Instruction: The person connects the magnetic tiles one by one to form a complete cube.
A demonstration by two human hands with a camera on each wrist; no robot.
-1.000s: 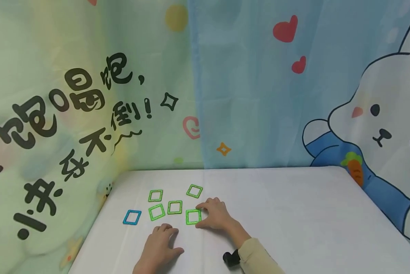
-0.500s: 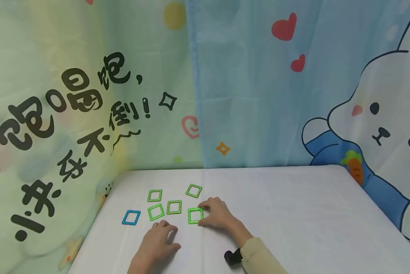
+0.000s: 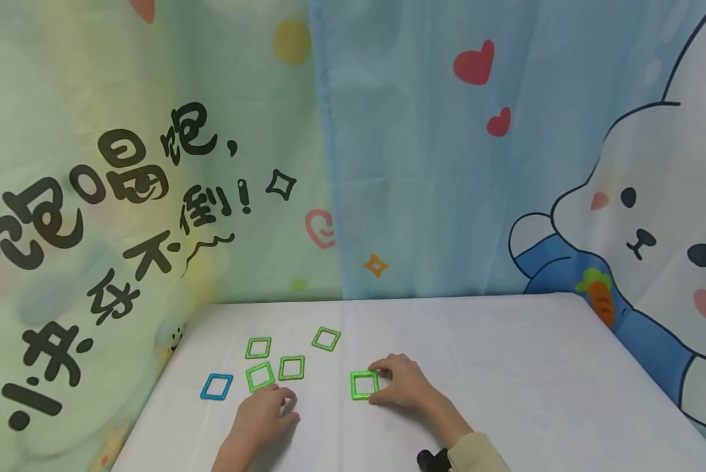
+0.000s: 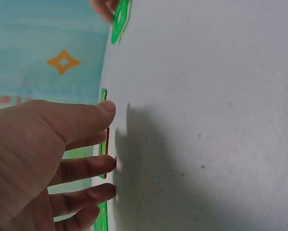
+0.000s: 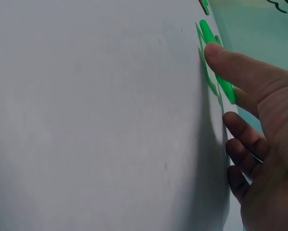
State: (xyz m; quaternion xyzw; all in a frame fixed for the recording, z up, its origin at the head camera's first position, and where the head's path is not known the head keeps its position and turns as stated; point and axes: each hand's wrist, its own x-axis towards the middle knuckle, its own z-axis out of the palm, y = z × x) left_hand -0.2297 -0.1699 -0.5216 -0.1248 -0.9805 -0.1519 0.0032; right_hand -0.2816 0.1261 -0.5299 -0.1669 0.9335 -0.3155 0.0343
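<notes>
My right hand pinches a green square frame by its right side, between thumb and fingers. In the right wrist view this green frame looks tilted, with a green tint on the white surface beside it. My left hand holds nothing; its fingers are relaxed and bent a little, above the table. Its fingertips are nearest to a tilted green frame, whose lower edge they come close to. Beside that one lie a green frame and, farther back, another green frame.
A single green frame lies farther back, between the hands. At the left is a blue square frame. The white table ends at a printed curtain. A black object sits at the right wrist.
My right hand has moved right with the green frame, away from the other frames. The left hand has shifted slightly left, nearer to the tilted green frame. The head view has shifted a little.
</notes>
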